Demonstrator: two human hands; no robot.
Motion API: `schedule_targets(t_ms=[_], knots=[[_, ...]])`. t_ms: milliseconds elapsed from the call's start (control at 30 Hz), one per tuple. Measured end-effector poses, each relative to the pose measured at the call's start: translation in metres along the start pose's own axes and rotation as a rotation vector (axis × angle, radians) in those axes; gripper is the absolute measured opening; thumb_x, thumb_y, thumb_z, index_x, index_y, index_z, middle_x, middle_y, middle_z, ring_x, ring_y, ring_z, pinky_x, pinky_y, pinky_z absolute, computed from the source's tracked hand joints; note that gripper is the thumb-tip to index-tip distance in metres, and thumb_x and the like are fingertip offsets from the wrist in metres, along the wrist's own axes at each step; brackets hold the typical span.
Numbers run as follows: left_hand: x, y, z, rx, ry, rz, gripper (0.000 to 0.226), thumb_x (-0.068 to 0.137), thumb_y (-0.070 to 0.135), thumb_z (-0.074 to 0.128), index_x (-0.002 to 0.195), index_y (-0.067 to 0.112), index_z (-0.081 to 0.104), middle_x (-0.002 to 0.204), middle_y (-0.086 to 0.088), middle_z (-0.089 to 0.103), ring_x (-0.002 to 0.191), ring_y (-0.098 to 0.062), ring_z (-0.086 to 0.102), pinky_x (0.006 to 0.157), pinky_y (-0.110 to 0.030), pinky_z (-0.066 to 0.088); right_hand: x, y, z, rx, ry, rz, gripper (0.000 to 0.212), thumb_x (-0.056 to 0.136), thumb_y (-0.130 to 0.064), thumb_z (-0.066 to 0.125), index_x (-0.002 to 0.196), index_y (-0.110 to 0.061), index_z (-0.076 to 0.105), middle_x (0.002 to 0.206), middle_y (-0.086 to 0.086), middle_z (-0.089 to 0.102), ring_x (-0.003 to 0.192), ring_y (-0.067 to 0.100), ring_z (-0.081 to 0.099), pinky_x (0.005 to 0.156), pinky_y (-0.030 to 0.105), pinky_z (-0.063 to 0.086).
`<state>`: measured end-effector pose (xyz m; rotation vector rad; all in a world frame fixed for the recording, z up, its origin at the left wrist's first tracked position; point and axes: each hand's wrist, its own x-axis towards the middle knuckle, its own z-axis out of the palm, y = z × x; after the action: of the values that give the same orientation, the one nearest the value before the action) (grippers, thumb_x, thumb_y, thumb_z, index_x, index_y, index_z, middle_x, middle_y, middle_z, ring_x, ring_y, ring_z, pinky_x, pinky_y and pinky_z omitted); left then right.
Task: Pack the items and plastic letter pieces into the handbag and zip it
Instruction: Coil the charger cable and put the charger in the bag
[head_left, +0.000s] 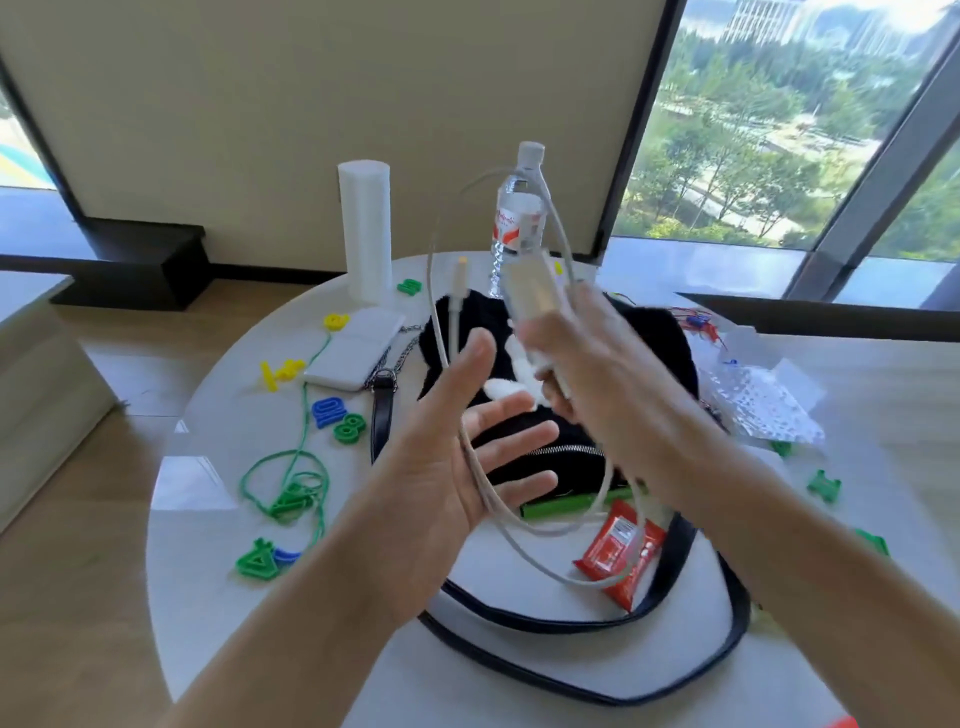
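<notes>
Looped cable (456, 322) hangs over the handbag (657, 335) mouth — bottle (519, 223) (upright) stands behind

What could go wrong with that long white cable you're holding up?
The white cable only lies across the open left hand, so its loops could slip off and tangle. It also seems to arc close to the water bottle, which might get knocked over. The right hand grips the charger; low loops could snag going into the handbag.
</notes>
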<state>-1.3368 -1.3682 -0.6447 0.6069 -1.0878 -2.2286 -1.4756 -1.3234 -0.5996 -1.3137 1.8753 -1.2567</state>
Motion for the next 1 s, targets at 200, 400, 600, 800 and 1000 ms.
schedule_targets(t_ms=[200,400,600,800,1000], knots=[[-0.003,-0.010,0.011,0.230,-0.043,0.163,0.049,0.091,0.043,0.059,0.124,0.006,0.062,0.119,-0.024,0.068,0.113,-0.032,0.067,0.101,-0.056,0.049,-0.031,0.020,0.028,-0.313,-0.062,-0.286,0.028,0.092,-0.047,0.045,0.106,-0.023,0.041,0.102,-0.007,0.045,0.097,0.015,0.051,0.085,0.040,0.049],[-0.007,-0.033,0.014,-0.056,-0.118,0.181,0.055,0.094,0.047,0.051,0.128,0.007,0.063,0.125,-0.015,0.069,0.123,-0.022,0.062,0.106,-0.038,0.047,-0.041,0.026,0.013,-0.259,-0.085,-0.239,0.051,0.077,-0.046,0.062,0.118,-0.038,0.031,0.114,-0.010,0.038,0.088,0.004,0.053,0.071,0.024,0.049],[-0.003,-0.047,0.010,0.337,-0.197,0.220,0.051,0.076,0.073,0.063,0.118,0.043,0.068,0.129,0.007,0.067,0.130,-0.009,0.054,0.116,-0.043,0.029,-0.048,0.026,-0.015,-0.234,-0.051,-0.258,0.062,0.070,-0.013,0.079,0.114,-0.039,0.043,0.083,-0.008,0.062,0.065,0.007,0.061,0.052,0.020,0.048],[0.007,-0.002,-0.005,0.531,-0.145,0.057,0.064,0.049,0.077,0.075,0.107,0.048,0.069,0.112,0.012,0.075,0.102,-0.011,0.072,0.095,-0.040,0.045,-0.053,0.040,-0.060,-0.354,-0.140,-0.184,0.052,0.064,-0.006,0.076,0.104,-0.035,0.059,0.077,0.000,0.061,0.059,0.016,0.061,0.045,0.035,0.050],[0.007,0.034,-0.027,0.530,0.340,0.264,0.054,0.061,0.067,0.056,0.100,0.031,0.066,0.101,0.008,0.075,0.090,-0.009,0.069,0.088,-0.034,0.042,-0.082,0.077,-0.056,-0.757,-0.232,-0.184,0.055,0.069,-0.016,0.067,0.114,-0.042,0.051,0.097,-0.013,0.053,0.088,0.007,0.056,0.065,0.031,0.050]])
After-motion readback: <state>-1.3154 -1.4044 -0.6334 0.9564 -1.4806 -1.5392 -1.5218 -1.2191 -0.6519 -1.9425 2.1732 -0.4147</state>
